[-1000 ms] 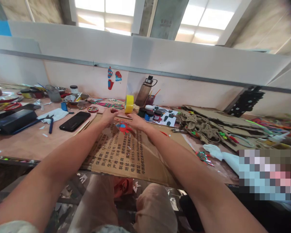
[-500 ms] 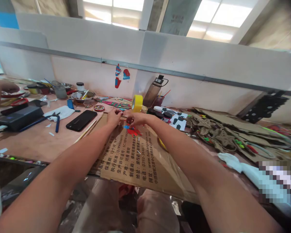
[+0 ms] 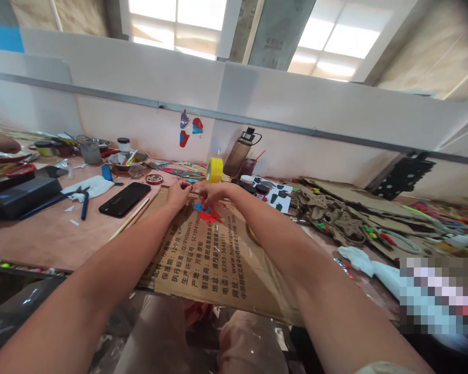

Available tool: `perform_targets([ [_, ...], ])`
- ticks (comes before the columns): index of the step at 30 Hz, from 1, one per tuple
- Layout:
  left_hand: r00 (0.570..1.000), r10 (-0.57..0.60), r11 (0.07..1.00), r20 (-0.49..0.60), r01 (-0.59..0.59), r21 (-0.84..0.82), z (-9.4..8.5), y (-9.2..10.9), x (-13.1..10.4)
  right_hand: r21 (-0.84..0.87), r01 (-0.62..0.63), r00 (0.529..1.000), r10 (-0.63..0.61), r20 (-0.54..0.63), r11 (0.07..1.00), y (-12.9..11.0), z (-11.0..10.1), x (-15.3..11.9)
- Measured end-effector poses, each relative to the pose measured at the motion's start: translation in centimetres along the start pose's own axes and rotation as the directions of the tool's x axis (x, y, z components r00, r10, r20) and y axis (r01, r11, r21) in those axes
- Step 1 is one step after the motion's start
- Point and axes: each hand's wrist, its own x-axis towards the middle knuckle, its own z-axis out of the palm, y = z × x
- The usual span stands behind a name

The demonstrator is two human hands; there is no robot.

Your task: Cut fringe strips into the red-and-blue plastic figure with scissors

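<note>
Red-and-blue cutout (image 3: pixel 209 216) lies on the printed cardboard (image 3: pixel 226 259), towards its far edge; we count one cutout, on one printed sheet in front of us. Change noted over the last second: our right hand (image 3: pixel 215 191) has come down from above the cutout to its blue end, so that end now sits under our fingertips while the red part shows free. Right fingers are bent and close together; whether they pinch the cutout or only press it, we cannot tell. Our left hand (image 3: pixel 177 194) is just beside it at the far edge of the sheet, fingers curled inward; whether anything is held in them, we cannot tell. Count of things about: one roll of yellow tape (image 3: pixel 217 171), upright just beyond our hands; one bottle (image 3: pixel 235 157); one black phone (image 3: pixel 125 199); one pair of pliers (image 3: pixel 85 206); one round dish of beads (image 3: pixel 154 178); three small red-and-blue pieces (image 3: pixel 184 138) on the wall (image 3: pixel 140 124); at least three paint jars (image 3: pixel 262 190), partly hidden. One co-worker's hand (image 3: pixel 2 143) at far left.
</note>
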Motion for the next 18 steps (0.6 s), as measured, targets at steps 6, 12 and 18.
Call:
perform_targets([
  [6,0.997,-0.005,0.967,0.071,0.023,-0.253,-0.7,1.1,-0.4,0.168,-0.109,0.967,0.144,-0.210,0.980,-2.6,-1.0,-5.4],
  [12,0.843,0.004,0.762,0.537,0.345,-0.549,0.1,4.7,-2.6,0.455,-0.058,0.692,0.364,-0.623,0.889,-3.0,0.1,-10.9],
  [18,0.675,0.255,0.886,0.692,0.124,-0.448,0.9,6.3,-5.7,0.602,-0.013,0.612,0.482,-0.627,0.799,-2.4,2.0,-13.0],
])
